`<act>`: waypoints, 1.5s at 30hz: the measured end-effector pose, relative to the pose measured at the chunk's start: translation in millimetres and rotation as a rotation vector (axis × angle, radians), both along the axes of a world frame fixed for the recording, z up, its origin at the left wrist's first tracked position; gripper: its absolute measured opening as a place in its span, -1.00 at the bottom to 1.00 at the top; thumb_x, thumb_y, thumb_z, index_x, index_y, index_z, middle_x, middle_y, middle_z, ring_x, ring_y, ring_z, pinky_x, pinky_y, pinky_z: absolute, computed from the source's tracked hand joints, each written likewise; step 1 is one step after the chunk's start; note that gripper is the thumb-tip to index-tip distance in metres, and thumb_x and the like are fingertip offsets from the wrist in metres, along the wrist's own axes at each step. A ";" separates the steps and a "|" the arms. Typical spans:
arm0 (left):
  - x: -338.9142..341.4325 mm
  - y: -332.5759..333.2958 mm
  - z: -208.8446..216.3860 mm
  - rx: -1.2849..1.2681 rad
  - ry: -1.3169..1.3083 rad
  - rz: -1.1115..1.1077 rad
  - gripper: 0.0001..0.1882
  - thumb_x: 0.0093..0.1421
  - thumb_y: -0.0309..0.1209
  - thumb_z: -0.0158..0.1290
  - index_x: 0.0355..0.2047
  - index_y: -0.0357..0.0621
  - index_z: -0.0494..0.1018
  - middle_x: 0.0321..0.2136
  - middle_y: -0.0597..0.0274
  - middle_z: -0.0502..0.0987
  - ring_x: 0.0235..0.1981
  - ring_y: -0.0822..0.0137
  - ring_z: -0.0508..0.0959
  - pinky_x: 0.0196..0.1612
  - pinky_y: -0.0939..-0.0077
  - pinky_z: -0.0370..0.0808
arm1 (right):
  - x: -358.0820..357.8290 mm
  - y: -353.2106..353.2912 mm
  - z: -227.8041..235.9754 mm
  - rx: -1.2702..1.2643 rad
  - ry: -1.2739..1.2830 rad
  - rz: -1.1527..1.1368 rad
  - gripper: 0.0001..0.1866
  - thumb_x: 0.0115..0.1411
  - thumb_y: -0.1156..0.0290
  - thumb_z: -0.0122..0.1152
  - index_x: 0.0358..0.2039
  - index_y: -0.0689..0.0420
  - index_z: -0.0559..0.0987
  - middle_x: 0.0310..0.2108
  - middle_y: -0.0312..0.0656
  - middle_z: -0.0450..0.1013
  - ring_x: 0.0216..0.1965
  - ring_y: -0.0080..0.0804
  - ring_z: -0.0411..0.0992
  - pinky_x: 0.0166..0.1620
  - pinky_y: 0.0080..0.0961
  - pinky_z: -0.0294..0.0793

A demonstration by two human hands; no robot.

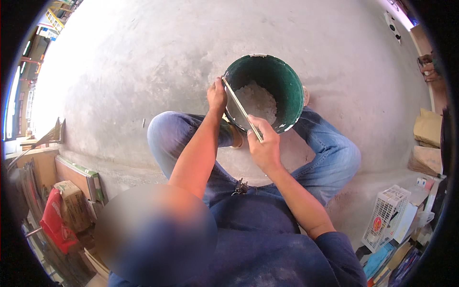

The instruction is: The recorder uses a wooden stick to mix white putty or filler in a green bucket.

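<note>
A dark green round bucket (288, 91) stands between my bent knees, with white smears on its rim and pale, lumpy grey-white material (256, 103) inside at the bottom. Across the left part of its mouth lies a thin, pale, straight stick (237, 102); whether it is one piece or two side by side is hard to tell. My right hand (264, 145) is closed around its near end at the bucket's front. My left hand (217, 97) is closed at the bucket's left rim, its thumb beside the stick's far end; its other fingers are partly hidden.
Concrete floor (129, 62) surrounds me. Boards, a cardboard box (74, 205) and a red bag (56, 222) crowd the lower left. At the right are a white plastic basket (387, 215) and brown packages (427, 128). Another person's hand (430, 71) shows at the far right.
</note>
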State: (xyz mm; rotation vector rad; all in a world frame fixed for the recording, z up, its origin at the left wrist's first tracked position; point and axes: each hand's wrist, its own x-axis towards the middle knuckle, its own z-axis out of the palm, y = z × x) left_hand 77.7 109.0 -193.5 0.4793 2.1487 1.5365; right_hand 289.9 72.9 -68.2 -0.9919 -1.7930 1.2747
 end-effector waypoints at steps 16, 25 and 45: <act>3.1 1.4 10.5 -0.137 0.094 -0.042 -0.38 0.34 0.02 -0.26 -0.15 -0.33 0.54 -0.21 -0.27 0.56 -0.08 -0.06 0.55 0.01 0.19 0.37 | -3.1 12.5 -0.1 0.085 -0.022 -0.002 -0.68 0.10 0.62 0.12 -0.08 0.25 0.52 -0.10 0.02 0.52 -0.03 -0.21 0.50 0.05 -0.42 0.41; 7.0 5.9 10.1 -0.073 0.013 0.022 -0.37 0.28 0.08 -0.15 -0.10 -0.30 0.54 -0.18 -0.19 0.58 -0.05 0.02 0.56 0.05 0.30 0.38 | -0.5 12.3 -5.3 0.046 -0.004 -0.003 -0.68 0.08 0.68 0.08 -0.11 0.29 0.53 -0.13 0.07 0.51 -0.03 -0.10 0.50 0.05 -0.37 0.43; 6.5 2.3 2.1 0.011 -0.008 0.008 -0.39 0.31 0.04 -0.23 -0.16 -0.30 0.55 -0.29 -0.23 0.58 -0.17 -0.09 0.56 -0.04 0.20 0.39 | 13.3 -2.4 -4.4 0.070 0.009 0.069 -0.66 0.08 0.67 0.08 -0.09 0.27 0.53 -0.11 -0.02 0.54 -0.05 -0.23 0.51 0.04 -0.44 0.43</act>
